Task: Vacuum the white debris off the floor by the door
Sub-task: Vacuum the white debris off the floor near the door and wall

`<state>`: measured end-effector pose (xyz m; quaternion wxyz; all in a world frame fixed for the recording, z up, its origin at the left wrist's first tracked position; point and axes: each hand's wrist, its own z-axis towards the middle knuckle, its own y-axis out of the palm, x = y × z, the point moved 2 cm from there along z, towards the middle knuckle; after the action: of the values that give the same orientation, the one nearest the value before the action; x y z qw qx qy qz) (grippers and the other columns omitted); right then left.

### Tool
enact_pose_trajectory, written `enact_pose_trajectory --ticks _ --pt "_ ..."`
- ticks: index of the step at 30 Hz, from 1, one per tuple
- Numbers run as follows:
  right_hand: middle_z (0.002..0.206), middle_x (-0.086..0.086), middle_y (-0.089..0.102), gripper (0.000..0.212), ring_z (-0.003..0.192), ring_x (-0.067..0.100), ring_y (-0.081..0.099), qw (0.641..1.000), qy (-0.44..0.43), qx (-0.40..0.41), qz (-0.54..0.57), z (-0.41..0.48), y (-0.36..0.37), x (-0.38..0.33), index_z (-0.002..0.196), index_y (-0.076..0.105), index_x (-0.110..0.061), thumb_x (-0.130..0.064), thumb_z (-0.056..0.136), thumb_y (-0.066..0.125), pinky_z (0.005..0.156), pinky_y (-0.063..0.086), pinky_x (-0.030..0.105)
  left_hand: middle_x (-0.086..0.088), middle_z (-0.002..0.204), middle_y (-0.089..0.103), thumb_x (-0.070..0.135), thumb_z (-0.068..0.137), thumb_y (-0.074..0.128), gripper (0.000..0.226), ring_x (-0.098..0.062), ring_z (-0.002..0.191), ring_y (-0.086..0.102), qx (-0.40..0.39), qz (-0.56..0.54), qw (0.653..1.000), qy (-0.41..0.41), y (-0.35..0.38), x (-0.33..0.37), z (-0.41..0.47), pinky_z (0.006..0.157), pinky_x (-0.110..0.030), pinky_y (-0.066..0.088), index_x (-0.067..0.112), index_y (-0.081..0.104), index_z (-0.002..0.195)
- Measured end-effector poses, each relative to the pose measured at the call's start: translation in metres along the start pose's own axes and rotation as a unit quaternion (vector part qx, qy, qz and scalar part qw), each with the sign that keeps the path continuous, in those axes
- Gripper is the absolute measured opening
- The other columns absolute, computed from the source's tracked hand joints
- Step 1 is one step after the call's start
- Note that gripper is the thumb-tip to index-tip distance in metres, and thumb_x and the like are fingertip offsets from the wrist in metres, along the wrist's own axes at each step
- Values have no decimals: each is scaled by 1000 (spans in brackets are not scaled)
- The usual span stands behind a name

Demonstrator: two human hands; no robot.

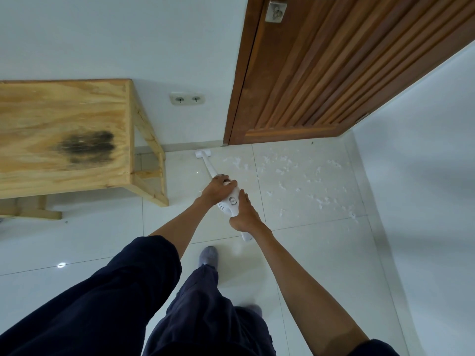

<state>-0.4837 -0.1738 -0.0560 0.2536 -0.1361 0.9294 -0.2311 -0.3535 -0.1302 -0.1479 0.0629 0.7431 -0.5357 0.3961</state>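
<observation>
A glossy floor of large white tiles (308,253) is seen from above, bounded by plain white walls (154,47) that meet in a corner at the right. A brown wooden door with vertical slats (321,73) is set in the far wall, and a double white socket (187,99) is mounted low beside its frame. Scattered white debris in small crumbs (295,176) is spread over the tiles in front of the door and toward the right wall.

A pale plywood table with a dark scorch-like stain on its top (64,134) stands at the left, its leg close to the wall and just beside the vacuum's nozzle. Dark blue trousers (115,304) and a grey-socked foot (208,256) are visible below.

A slim white handheld stick vacuum (232,201) is held slanted, and its flat white floor head (203,153) is set down near the base of the wall, left of the door and left of most of the debris. The left hand (218,186) is laid over the upper body of the vacuum with fingers curled around it. The right hand (244,214) is wrapped around the handle lower down, fingers closed beneath it and the thumb stretched along the casing beside a round button. Both forearms are extended forward and are bare.
</observation>
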Motion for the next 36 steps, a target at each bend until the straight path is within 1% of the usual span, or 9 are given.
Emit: enact_pose_trajectory --ticks 4,9,11,15,20,25,29,33,36 --pt "156 8 25 101 132 32 43 997 39 -6 70 4 -1 3 156 -6 -19 -2 80 59 103 43 40 -1 132 59 61 68 53 70 -25 116 60 -16 18 1000 -17 3 4 6 96 -35 46 19 63 123" --pt "143 6 40 105 124 29 45 989 64 -10 130 8 -13 12 157 -4 -22 4 76 58 88 43 33 -2 134 60 63 67 55 74 -25 117 60 -19 44 999 -9 8 15 15 100 -40 48 16 64 124" --pt "144 7 40 103 125 30 45 992 56 -1 111 10 -17 13 157 -3 -21 2 78 59 93 44 36 -9 125 64 63 64 52 74 -28 112 62 -13 37 999 -5 8 21 14 96 -39 50 12 65 116" --pt "159 3 23 98 134 31 41 998 28 4 53 9 -23 15 156 -5 -25 -7 83 56 105 40 38 -9 118 64 40 91 57 42 -25 101 59 -10 6 1000 -7 11 26 11 87 -33 44 7 66 116" --pt "162 -1 17 96 133 30 42 999 22 12 40 8 -26 21 156 -7 -27 -6 85 54 98 38 33 -7 115 59 31 96 57 31 -24 102 55 -6 -19 1000 0 19 25 14 87 -28 40 6 64 113" --pt "160 0 20 99 131 31 44 998 23 5 57 7 -24 27 156 -6 -28 -5 82 55 97 41 35 -11 119 63 30 93 58 35 -29 109 60 -16 -22 1000 11 27 26 16 91 -31 43 3 65 114" --pt "158 3 24 97 126 33 47 998 22 6 61 -2 -11 40 155 -2 -26 -4 81 56 90 42 35 -8 119 61 39 86 59 34 -26 105 61 -18 5 1000 13 42 6 16 90 -31 46 9 66 102" --pt "158 6 24 96 128 34 46 998 16 9 61 -12 6 57 155 -1 -22 -4 82 59 89 43 35 -1 124 58 62 65 50 61 -21 110 59 -17 14 1000 7 62 -18 15 99 -36 47 19 65 105" --pt "159 6 22 98 129 33 47 998 16 9 63 -22 15 72 155 -3 -23 -4 82 59 92 44 36 0 128 57 66 62 51 63 -21 110 60 -18 9 1000 -2 77 -27 5 101 -40 48 23 64 106"
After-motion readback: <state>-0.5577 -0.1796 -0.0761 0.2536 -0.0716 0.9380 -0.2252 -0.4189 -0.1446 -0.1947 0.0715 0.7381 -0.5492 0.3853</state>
